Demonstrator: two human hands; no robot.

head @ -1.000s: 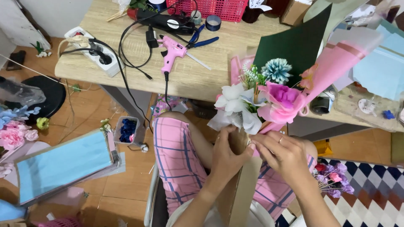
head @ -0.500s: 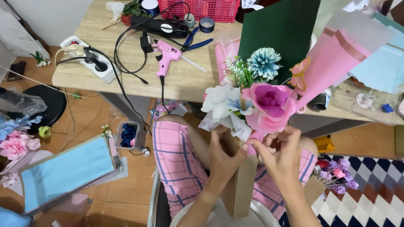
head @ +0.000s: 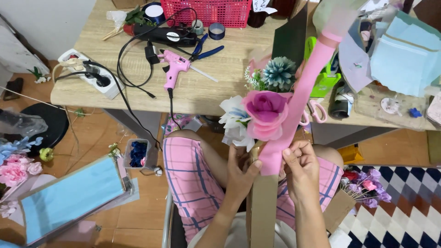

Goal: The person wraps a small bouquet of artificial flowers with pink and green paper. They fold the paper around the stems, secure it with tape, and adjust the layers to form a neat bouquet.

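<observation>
My left hand (head: 240,173) grips the stems of a bouquet just under its blooms: a pink rose (head: 265,111), white flowers (head: 233,124) and a teal flower (head: 279,72). A brown cardboard tube (head: 263,211) stands upright between my knees below the bouquet. My right hand (head: 301,166) pinches the lower end of a pink paper sheet (head: 298,101) that runs up beside the flowers to the right. Both hands are close together over my lap, in front of the table.
The wooden table (head: 220,94) carries a pink glue gun (head: 172,64), blue scissors (head: 206,51), black cables, a white power strip (head: 87,73), a red basket (head: 212,10) and blue paper sheets (head: 404,59). On the floor lie blue paper (head: 69,197), pink flowers (head: 14,172) and purple flowers (head: 367,188).
The bouquet has moved up and nearer to the table. My right hand has shifted from the flower heads down to the pink paper's lower end, beside my left hand.
</observation>
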